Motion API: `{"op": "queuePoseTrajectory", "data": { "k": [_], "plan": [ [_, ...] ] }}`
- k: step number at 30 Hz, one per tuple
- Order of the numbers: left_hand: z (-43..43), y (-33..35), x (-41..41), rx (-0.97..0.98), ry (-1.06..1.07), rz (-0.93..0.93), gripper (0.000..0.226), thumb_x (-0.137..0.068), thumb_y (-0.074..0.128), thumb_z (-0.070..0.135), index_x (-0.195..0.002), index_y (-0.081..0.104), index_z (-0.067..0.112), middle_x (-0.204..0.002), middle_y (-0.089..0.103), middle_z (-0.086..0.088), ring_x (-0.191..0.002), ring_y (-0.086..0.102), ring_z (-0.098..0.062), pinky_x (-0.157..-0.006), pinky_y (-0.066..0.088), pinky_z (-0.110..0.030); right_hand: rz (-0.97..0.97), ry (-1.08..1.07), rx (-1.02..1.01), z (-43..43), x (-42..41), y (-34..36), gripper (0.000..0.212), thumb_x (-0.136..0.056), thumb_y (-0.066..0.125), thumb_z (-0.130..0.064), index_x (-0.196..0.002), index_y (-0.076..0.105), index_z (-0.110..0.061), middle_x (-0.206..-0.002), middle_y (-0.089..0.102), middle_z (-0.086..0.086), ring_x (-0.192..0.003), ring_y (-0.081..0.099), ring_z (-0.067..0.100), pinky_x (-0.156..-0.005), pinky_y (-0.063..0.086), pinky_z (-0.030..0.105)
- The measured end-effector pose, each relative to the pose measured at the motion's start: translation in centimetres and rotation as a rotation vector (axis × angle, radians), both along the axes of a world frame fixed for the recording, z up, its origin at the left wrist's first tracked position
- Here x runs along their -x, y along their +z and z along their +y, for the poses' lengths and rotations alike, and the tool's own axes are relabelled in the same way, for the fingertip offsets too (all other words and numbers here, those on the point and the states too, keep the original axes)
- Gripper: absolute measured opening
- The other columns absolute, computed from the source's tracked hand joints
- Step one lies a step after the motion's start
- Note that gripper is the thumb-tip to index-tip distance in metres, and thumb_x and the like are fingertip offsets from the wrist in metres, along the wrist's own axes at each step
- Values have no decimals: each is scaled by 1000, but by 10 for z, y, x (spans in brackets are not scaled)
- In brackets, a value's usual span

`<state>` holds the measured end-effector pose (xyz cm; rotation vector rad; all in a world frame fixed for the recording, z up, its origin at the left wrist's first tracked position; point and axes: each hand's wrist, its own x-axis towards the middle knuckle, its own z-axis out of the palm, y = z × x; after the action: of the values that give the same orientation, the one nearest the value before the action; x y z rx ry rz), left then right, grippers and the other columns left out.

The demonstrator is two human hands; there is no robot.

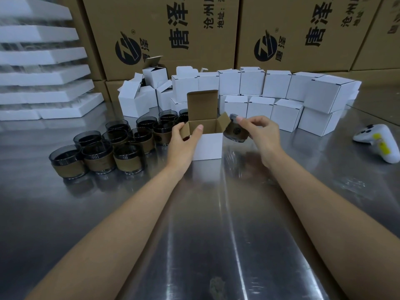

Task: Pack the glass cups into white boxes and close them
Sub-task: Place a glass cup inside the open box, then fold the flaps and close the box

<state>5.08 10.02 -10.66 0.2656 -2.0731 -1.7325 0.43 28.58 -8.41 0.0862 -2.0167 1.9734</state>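
on my view the left hand (184, 139) grips the left wall and side flap of the open white box (207, 146), which stands on the steel table (216, 213) with its lid flap upright at the back. my right hand (262, 135) pinches a glass cup (234, 131) with curled fingers; the cup is tilted, off the table, just beside the box's right flap, which juts out between cup and opening. left of the box stands a tight cluster of unpacked cups (112, 148), a few close behind my left hand. behind it a wall of closed boxes (281, 98) is stacked in two layers, with a loose heap of open-flapped boxes (138, 98) to its left. foam trays (43, 72) are stacked far left, brown cartons (173, 29) at the back, and a white controller (378, 141) lies well apart on the right.
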Motion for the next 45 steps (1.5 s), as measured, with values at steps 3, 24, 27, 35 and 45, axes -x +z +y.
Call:
{"op": "queuePoseTrajectory", "data": {
  "k": [3,24,27,35,45],
  "plan": [
    [0,-1,0,12,-17,5,58,-87,64,50,-135,42,26,-104,55,23,-103,57,-2,-99,45,-30,33,-14,78,-1,-5,13,25,-74,82,-36,-76,64,-19,-86,66,1,-88,64,16,-91,55,38],
    [9,1,-12,204,-186,56,69,-82,67,54,-138,40,26,-118,55,16,-101,51,12,-76,39,-7,378,59,-177,-21,-36,20,26,-72,83,-35,-83,65,-19,-92,66,-5,-93,60,7,-82,50,23],
    [9,0,-11,209,-169,51,66,-82,67,55,-135,41,25,-110,54,23,-88,50,26,-70,38,1,360,37,-363,-22,-33,10,26,-71,81,-46,-80,65,-29,-89,59,-19,-99,53,6,-81,46,22],
    [8,-1,-12,183,-150,42,72,-77,67,60,-133,41,23,-110,57,16,-78,51,27,-66,36,4,352,97,-538,-16,-19,-1,26,-75,77,-47,-78,68,-22,-88,63,-11,-113,49,16,-89,43,23],
    [8,1,-10,184,-146,39,69,-79,68,57,-132,40,23,-111,55,16,-77,49,29,-68,39,2,351,179,-639,-9,-17,-6,18,-85,66,-48,-84,67,-30,-107,58,-20,-115,35,5,-88,26,6]
  ]
}}
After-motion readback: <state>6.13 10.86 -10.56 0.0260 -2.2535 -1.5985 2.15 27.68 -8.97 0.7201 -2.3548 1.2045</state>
